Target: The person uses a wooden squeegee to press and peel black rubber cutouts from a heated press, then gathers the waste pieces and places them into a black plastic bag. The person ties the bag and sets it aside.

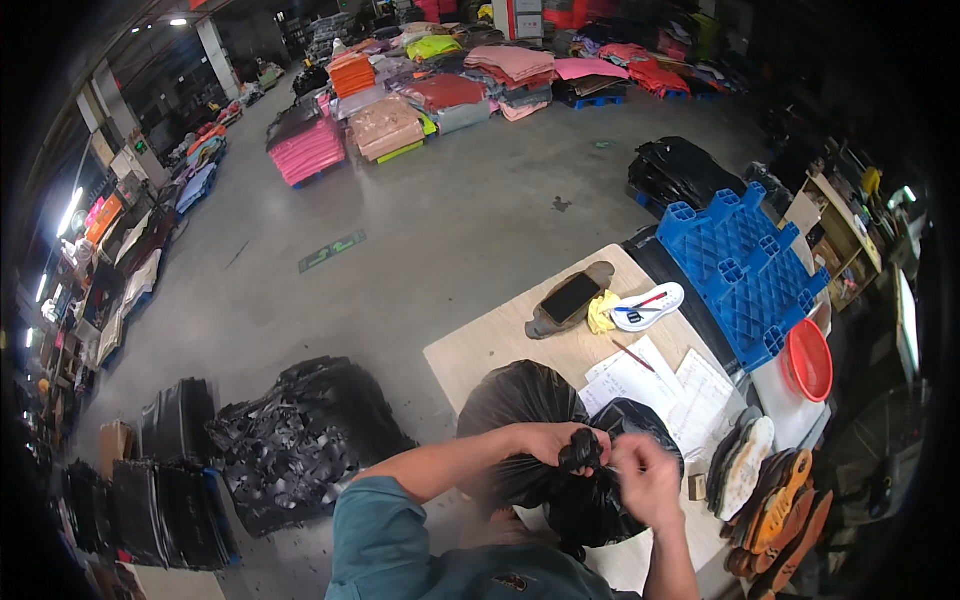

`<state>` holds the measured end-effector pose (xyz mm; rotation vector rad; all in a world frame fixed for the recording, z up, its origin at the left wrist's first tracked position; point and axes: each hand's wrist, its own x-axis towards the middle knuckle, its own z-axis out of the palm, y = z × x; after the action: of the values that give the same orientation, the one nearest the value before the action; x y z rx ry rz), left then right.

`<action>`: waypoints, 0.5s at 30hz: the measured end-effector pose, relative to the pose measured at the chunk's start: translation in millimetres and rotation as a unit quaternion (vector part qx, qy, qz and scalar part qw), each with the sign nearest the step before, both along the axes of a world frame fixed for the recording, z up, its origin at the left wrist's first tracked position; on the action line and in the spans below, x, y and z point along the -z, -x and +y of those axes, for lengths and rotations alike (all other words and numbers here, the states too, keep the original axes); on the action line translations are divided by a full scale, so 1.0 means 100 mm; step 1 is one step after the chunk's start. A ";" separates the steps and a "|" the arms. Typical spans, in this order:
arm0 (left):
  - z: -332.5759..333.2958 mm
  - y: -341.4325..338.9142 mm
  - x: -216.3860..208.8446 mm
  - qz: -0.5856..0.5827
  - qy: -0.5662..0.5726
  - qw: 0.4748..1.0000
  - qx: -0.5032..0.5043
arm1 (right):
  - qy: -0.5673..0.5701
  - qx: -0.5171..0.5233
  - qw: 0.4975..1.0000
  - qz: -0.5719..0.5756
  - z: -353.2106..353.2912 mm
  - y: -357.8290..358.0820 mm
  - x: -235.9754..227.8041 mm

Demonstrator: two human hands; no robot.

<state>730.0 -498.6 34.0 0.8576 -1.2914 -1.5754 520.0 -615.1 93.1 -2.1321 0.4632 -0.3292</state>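
Two full, rounded bulges of black plastic bag (515, 395) sit against me at the near edge of the table; I cannot tell whether they are one bag or two. My left hand (553, 441) is closed round the gathered neck of the bag, and the twisted black end (580, 453) sticks out of the fist. Just right of that neck is my right hand (648, 478), its fingers curled together and partly smeared by motion. What its fingers pinch, if anything, is too small to make out.
The wooden table (465, 350) carries a phone (572, 299), a white shoe sole (648, 307) with pens, and paper sheets (706, 388). Shoe soles (785, 510) are stacked at right, near a red basin (807, 360) and blue pallet (740, 270). Black scrap (300, 440) lies left.
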 end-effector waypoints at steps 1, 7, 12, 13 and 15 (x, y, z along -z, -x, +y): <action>0.00 0.01 -0.01 -0.084 0.033 0.996 -0.002 | -0.048 0.076 0.994 -0.066 -0.09 -0.07 0.05; 0.09 0.22 0.11 -0.386 0.198 0.891 -0.133 | -0.252 -0.052 0.960 0.113 -0.25 -0.33 0.68; 0.18 0.35 0.26 -0.437 0.194 0.847 -0.233 | -0.086 -0.010 0.990 0.112 -0.27 -0.16 0.73; 0.17 0.39 0.27 -0.449 0.198 0.835 -0.249 | -0.088 0.003 0.985 0.147 -0.27 -0.14 0.72; 0.15 0.47 0.28 -0.450 0.225 0.813 -0.292 | -0.074 0.021 0.979 0.189 -0.27 -0.11 0.72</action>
<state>682.6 -483.4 5.7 1.5728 -1.6967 -0.2865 530.5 -641.7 21.3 -2.0428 0.7288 0.0917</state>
